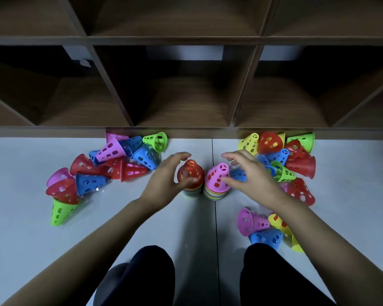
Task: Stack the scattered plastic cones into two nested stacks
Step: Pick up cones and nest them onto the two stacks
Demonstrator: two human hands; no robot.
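Standing side by side on the floor (pixel 186 221) near the shelf (pixel 186 130), a red stack (pixel 191 173) and pink stack (pixel 217 176) are flanked by loose cones (pixel 111 151). The red stack is cupped by left fingers (pixel 181 155), grip unclear; right fingers (pixel 228 156) are spread wide.

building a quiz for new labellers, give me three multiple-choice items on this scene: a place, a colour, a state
1. Where does the left stack stand? A on the floor before the shelf; B in a shelf compartment; C on the person's knees.
2. What colour tops the right stack? A green; B pink; C blue.
3. How is the pink cone nearest the person? A upright; B held in a hand; C on its side.
Answers: 1 A, its base sits on the floor; 2 B, pink shows on top; 3 C, its mouth faces sideways.
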